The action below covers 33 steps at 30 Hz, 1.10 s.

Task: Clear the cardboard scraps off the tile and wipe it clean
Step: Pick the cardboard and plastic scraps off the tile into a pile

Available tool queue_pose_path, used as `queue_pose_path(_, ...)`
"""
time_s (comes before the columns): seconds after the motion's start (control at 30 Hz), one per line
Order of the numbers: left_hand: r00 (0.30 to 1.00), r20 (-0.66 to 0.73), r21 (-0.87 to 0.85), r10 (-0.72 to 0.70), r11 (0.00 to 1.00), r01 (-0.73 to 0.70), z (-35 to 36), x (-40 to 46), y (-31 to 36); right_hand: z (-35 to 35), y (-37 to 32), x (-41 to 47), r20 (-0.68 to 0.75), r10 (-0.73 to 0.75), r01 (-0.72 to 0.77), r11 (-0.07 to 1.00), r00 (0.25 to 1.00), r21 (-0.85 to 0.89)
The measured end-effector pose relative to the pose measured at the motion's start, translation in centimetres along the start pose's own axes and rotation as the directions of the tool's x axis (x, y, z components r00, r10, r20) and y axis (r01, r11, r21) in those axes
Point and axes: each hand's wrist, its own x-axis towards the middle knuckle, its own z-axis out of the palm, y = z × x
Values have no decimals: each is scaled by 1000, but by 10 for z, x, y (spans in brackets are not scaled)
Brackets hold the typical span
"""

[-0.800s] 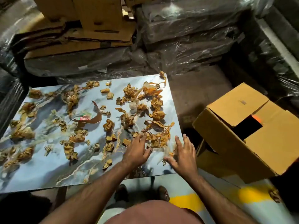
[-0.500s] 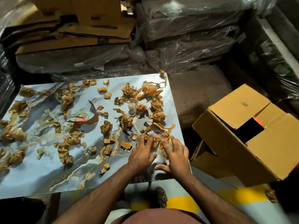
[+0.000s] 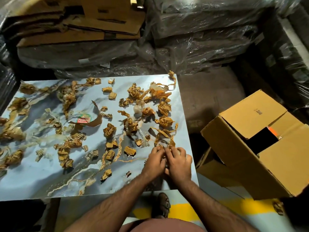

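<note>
Cardboard scraps [image 3: 109,130] litter nearly the whole tile [image 3: 41,178]; both hands, left [image 3: 154,162] and right [image 3: 179,163], curl round a clump at its near right corner; wiping remains undone

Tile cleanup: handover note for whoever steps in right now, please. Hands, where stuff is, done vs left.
Left hand and right hand: side by side at the tile's near right corner, fingers curled around a bunch of cardboard strips.
Tile: cardboard scraps cover most of it, along with a torn piece bearing a red label near the middle.
Cardboard box: on the floor to the right of the tile, flaps partly open.
Done: only the first handful is gathered; the near left area is mostly bare.
Left: clear nearly all scraps, then wipe. No cloth in view.
</note>
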Motion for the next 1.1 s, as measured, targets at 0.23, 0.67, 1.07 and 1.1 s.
queue_pose_path(0.23, 989, 20, 113, 144, 983, -145, 3, -4, -5, 8, 7, 2, -121, -17, 28, 996, 993, 85)
queue_pose_path(0.67, 949, -60, 357, 310, 894, -269, -29, 15, -10, 17, 25, -5, -240, -46, 126, 936, 970, 330)
queue_pose_path(1.07, 673, 231, 443, 703, 540, -716, -24, 23, 24, 6, 24, 5, -60, -21, 44, 906, 998, 422)
queue_pose_path(1.1, 704, 234, 480, 670, 550, -683, -22, 23, 19, 9, 26, 4, -56, -37, 56, 918, 998, 393)
